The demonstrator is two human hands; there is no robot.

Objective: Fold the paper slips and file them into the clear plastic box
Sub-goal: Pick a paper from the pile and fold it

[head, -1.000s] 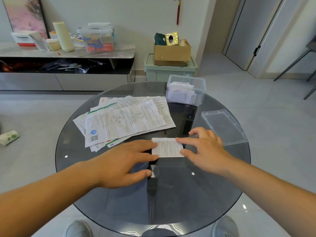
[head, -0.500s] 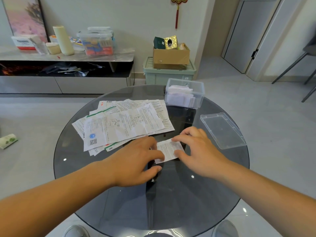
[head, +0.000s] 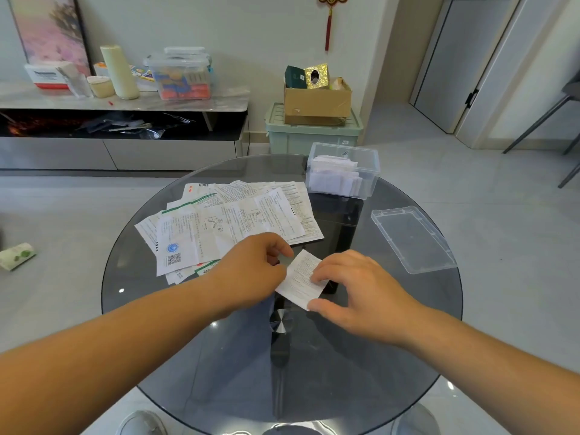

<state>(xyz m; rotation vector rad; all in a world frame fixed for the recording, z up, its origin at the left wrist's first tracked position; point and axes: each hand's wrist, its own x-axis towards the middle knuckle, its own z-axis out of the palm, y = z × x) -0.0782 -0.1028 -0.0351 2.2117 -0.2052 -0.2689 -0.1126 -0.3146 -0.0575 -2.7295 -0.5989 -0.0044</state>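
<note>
Pinching a slip from both sides, the left hand curls knuckles-up at its left edge, while the right hand arches over its right edge, fingertips on top and thumb at the near corner. The slip sits skewed mid-table, just beside the pile; the box stands at the far edge

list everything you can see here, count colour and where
table: 1, grey glass, round
folded slip: 1, white, near table centre
unfolded slips: a pile, white printed, table's left
clear plastic box: 1, clear, table's far side, folded slips inside
lid: 1, clear, table's right
green bin: 1, pale green, floor beyond table
cardboard box: 1, brown, on green bin
left hand: 1, pinches folded slip's far corner
right hand: 1, holds folded slip's near side
</note>
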